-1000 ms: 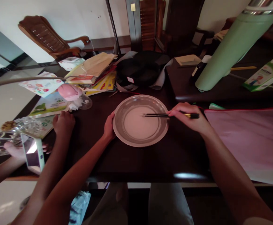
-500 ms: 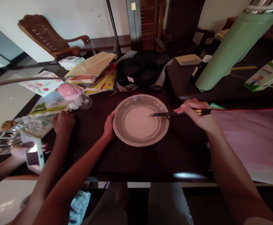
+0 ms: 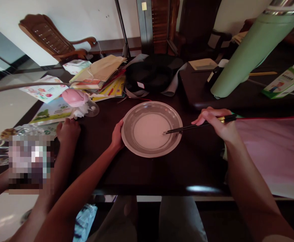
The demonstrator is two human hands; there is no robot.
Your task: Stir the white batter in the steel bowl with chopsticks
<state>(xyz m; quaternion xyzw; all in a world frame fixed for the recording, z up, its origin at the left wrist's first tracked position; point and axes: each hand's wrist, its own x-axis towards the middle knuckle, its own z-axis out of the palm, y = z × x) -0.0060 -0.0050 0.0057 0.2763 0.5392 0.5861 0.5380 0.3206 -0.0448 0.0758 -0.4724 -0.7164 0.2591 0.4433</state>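
A round metal bowl [image 3: 152, 154] rests on the dark table, with a milky white liquid [image 3: 149, 131] inside. My left hand [image 3: 117, 135] grips the bowl's left side; its fingers are partly hidden behind the rim. In my right hand [image 3: 214, 121], to the right of the bowl, is a pair of black chopsticks [image 3: 189, 127] with gold bands near the upper ends. They slant over the right rim, and their tips touch the liquid near its right edge.
Another person's hand [image 3: 68, 130] rests left of my forearm. Behind the bowl lie a black bag [image 3: 153, 72], papers [image 3: 99, 72] and a pink-capped bottle [image 3: 77, 99]. A green flask [image 3: 253, 53] stands at the right, above a pink cloth [image 3: 270, 151].
My right hand has shifted right with the chopsticks, and their tips have moved slightly down and right in the liquid. The bowl and my left hand stay put.
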